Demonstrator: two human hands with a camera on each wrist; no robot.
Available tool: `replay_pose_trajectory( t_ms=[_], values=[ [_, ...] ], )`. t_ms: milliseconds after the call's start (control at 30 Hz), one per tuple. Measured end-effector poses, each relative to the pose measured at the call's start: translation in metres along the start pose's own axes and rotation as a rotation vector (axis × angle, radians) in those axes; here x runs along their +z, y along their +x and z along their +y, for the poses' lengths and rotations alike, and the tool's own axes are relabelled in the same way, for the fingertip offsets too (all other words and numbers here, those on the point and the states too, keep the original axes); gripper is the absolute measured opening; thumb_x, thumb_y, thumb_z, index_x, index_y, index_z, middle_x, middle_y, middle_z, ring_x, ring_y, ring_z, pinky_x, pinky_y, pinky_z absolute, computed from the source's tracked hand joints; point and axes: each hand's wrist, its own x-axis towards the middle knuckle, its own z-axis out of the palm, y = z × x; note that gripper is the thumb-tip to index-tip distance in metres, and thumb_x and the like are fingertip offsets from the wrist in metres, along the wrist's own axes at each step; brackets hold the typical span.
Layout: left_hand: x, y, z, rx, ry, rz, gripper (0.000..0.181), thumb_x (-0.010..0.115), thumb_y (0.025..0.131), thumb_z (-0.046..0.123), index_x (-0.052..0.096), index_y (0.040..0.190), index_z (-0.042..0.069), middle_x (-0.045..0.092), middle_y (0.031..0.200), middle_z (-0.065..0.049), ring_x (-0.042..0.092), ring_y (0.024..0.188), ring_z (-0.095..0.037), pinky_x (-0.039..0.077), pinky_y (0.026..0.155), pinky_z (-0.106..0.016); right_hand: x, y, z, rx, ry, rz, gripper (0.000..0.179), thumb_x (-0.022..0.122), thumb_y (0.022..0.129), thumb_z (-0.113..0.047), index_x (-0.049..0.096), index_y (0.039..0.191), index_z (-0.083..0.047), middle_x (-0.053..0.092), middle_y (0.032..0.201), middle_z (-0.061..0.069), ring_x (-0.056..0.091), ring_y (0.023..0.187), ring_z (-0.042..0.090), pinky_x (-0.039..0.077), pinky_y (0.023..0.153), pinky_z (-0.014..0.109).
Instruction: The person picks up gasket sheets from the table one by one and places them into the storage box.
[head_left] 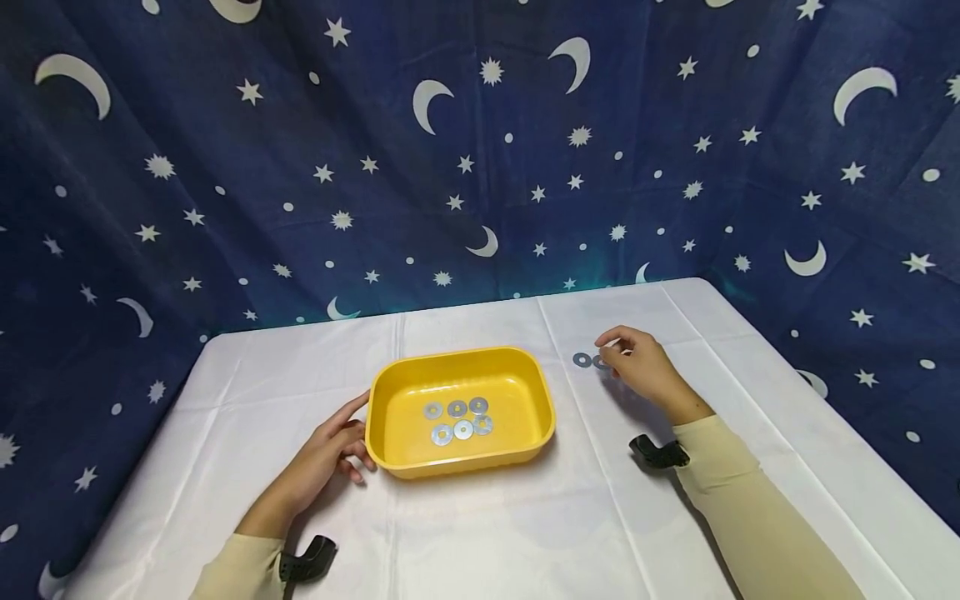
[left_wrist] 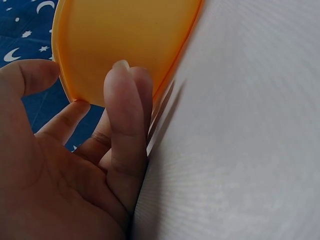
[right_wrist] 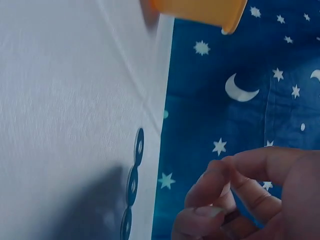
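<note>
A yellow rectangular tray (head_left: pixel 405 446) sits on the table with several flat metal washers (head_left: pixel 455 431) lying in two rows inside. My left hand (head_left: pixel 324 458) is at its left end, relaxed fingers against the outer wall and rim; the left wrist view shows fingertips on the rim (left_wrist: pixel 64 82). To the right of the tray, my right hand (head_left: pixel 639 364) hovers above a row of washers (head_left: pixel 576 360). Three of these washers (right_wrist: pixel 130 192) show edge to edge in the right wrist view. The fingers are loosely bent, the thumb near the index finger, with nothing visible between them.
A white cloth (head_left: pixel 495 533) covers the table. Dark blue fabric (head_left: pixel 510 167) with moons and stars hangs behind it and along both sides. Black wrist devices (head_left: pixel 660 452) are worn on both forearms, below the beige sleeves (head_left: pixel 750 517).
</note>
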Motion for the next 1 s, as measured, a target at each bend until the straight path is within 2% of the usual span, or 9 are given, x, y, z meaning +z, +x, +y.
replay_pose_trajectory(
  t_ms=[300,533,700,1000],
  values=[
    [0.001,0.001,0.000,0.001,-0.011,0.003,0.047,0.040,0.097,0.030,0.027,0.142,0.038,0.050,0.103,-0.016,0.064,0.075,-0.026,0.056,0.060,-0.040,-0.012,0.003,0.019,0.073,-0.016,0.001,0.024,0.052,0.090,-0.010,0.058,0.111,-0.001,0.056,0.084,0.022,0.055,0.054,0.021,0.047,0.043,0.030],
    [0.001,0.001,0.001,0.004,-0.012,0.000,0.048,0.038,0.098,0.029,0.025,0.143,0.037,0.053,0.098,-0.015,0.063,0.075,-0.026,0.057,0.060,-0.040,-0.015,0.004,0.028,0.151,-0.041,-0.042,0.026,0.054,0.088,-0.012,0.057,0.112,-0.001,0.055,0.074,0.014,0.053,0.049,0.016,0.048,0.044,0.027],
    [0.001,-0.001,0.000,0.017,-0.016,0.001,0.050,0.038,0.097,0.023,0.025,0.143,0.036,0.051,0.104,-0.016,0.063,0.075,-0.026,0.056,0.060,-0.040,-0.015,0.005,0.035,0.190,-0.047,-0.083,0.027,0.055,0.089,-0.016,0.056,0.112,-0.002,0.054,0.070,0.010,0.054,0.047,0.015,0.051,0.045,0.030],
    [0.000,0.000,-0.002,0.023,-0.012,0.003,0.049,0.038,0.097,0.022,0.026,0.143,0.035,0.049,0.105,-0.015,0.064,0.075,-0.026,0.056,0.059,-0.040,-0.015,0.006,0.045,0.232,-0.032,-0.120,0.031,0.055,0.091,-0.017,0.049,0.118,-0.003,0.055,0.070,0.011,0.056,0.048,0.016,0.053,0.048,0.032]
  ],
)
